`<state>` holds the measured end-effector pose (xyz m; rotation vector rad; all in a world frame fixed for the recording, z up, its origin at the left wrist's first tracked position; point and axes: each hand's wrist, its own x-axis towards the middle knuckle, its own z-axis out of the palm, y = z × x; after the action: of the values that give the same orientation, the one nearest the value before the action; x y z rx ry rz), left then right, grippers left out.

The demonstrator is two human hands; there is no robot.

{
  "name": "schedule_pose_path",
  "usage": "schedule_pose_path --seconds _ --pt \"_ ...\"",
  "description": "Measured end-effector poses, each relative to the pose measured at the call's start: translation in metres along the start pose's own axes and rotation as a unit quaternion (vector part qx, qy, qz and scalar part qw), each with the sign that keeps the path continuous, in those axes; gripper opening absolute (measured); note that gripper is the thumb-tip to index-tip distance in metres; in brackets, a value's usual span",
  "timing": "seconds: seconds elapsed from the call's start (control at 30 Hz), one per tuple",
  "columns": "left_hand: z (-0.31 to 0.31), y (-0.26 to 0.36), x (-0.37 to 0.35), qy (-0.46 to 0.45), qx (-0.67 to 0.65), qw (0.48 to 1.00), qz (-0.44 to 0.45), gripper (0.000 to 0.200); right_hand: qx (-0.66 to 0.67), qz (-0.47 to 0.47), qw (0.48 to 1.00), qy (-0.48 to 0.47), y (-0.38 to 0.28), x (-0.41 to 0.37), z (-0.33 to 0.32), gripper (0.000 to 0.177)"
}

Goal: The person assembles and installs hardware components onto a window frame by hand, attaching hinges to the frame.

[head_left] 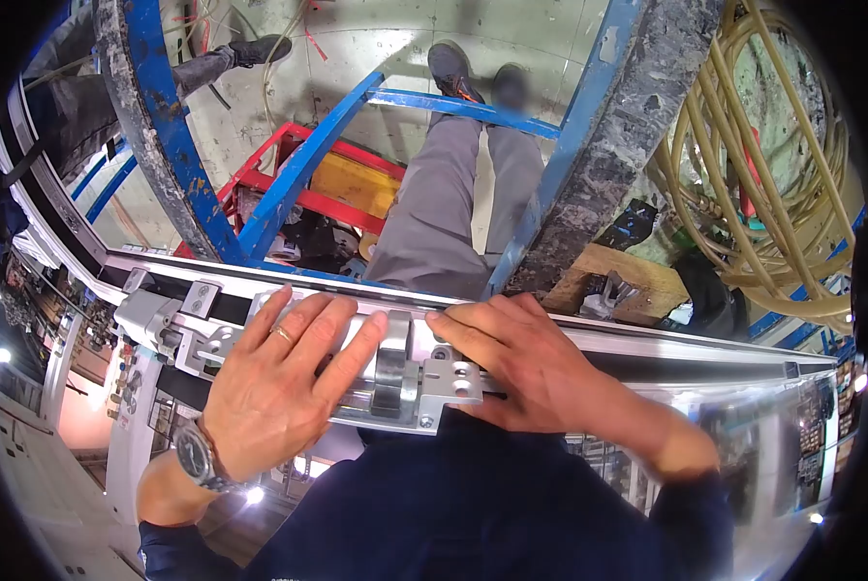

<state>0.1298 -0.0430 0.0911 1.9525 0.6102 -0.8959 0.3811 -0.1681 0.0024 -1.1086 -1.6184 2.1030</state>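
Note:
A silvery metal assembly with a cylindrical part and a block with holes [450,382] sits along a long white-edged frame [666,341] in front of me. My left hand [284,373], with a ring and a wristwatch [198,453], lies over the cylindrical part, fingers spread on top. A shiny metal band [391,373] shows just right of its fingers. My right hand [526,363] grips the block's right end, fingers above and thumb low on the near side; part of that grip is hidden. Farther left on the frame is another grey metal fitting [148,320].
Blue metal bars [308,165] and worn, paint-splashed posts [608,145] rise beyond the frame. Legs in grey trousers [434,203] show between them. A red frame [308,198] with a yellow panel stands on the floor. Coiled tan hose [744,165] hangs right. Another person's leg [201,70] shows upper left.

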Motion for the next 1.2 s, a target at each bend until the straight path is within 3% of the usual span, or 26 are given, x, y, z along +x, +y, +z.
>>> schedule_pose_path --seconds 0.1,0.23,0.3,0.33,0.37,0.4,0.43,0.47,0.57,0.77,0.8,0.97,1.03,1.13,1.2 --pt "0.007 0.008 -0.006 0.063 0.068 0.996 0.002 0.063 -0.024 -0.022 0.999 -0.005 0.006 0.001 0.005 0.086" --pt "0.027 0.033 -0.032 0.223 0.038 0.973 -0.052 0.055 -0.049 -0.036 0.998 -0.009 0.002 0.006 0.002 0.087" --pt "0.048 0.052 -0.061 0.348 -0.034 0.934 -0.075 0.052 -0.062 -0.040 0.997 -0.020 0.001 0.007 -0.001 0.088" --pt "0.060 0.066 -0.069 0.365 -0.175 0.900 -0.159 0.052 -0.071 -0.045 0.996 -0.023 0.000 0.008 -0.002 0.088" --pt "0.072 0.077 -0.071 0.376 -0.312 0.839 -0.238 0.055 -0.081 -0.049 0.995 -0.026 0.000 0.009 -0.003 0.088" --pt "0.075 0.081 -0.068 0.349 -0.504 0.728 -0.308 0.057 -0.092 -0.054 0.994 -0.030 0.000 0.010 -0.004 0.088" --pt "0.078 0.084 -0.065 0.306 -0.669 0.575 -0.357 0.060 -0.100 -0.058 0.993 -0.033 0.000 0.010 -0.004 0.087" --pt "0.083 0.083 -0.061 0.315 -0.737 0.502 -0.326 0.060 -0.108 -0.064 0.992 -0.034 0.001 0.010 -0.005 0.086" --pt "0.088 0.088 -0.035 0.321 -0.782 0.410 -0.342 0.052 -0.112 -0.077 0.990 -0.024 0.002 0.011 -0.004 0.082" --pt "0.091 0.102 -0.007 0.395 -0.774 0.366 -0.333 0.039 -0.098 -0.073 0.992 -0.031 0.003 0.011 -0.003 0.072" --pt "0.093 0.106 -0.005 0.418 -0.773 0.345 -0.329 0.047 -0.095 -0.080 0.992 -0.030 0.004 0.011 -0.004 0.071" --pt "0.121 0.106 -0.023 0.419 -0.772 0.351 -0.324 0.068 0.027 -0.080 0.996 -0.024 0.012 0.015 -0.016 0.058" --pt "0.136 0.103 -0.028 0.442 -0.778 0.346 -0.280 0.066 0.071 -0.058 0.996 -0.018 0.017 0.018 -0.017 0.049" --pt "0.144 0.102 -0.033 0.439 -0.778 0.352 -0.281 0.072 0.103 -0.017 0.995 0.004 0.016 0.025 -0.014 0.030" --pt "0.151 0.102 -0.035 0.444 -0.779 0.346 -0.277 0.074 0.101 -0.011 0.995 -0.003 0.018 0.031 -0.014 0.028"
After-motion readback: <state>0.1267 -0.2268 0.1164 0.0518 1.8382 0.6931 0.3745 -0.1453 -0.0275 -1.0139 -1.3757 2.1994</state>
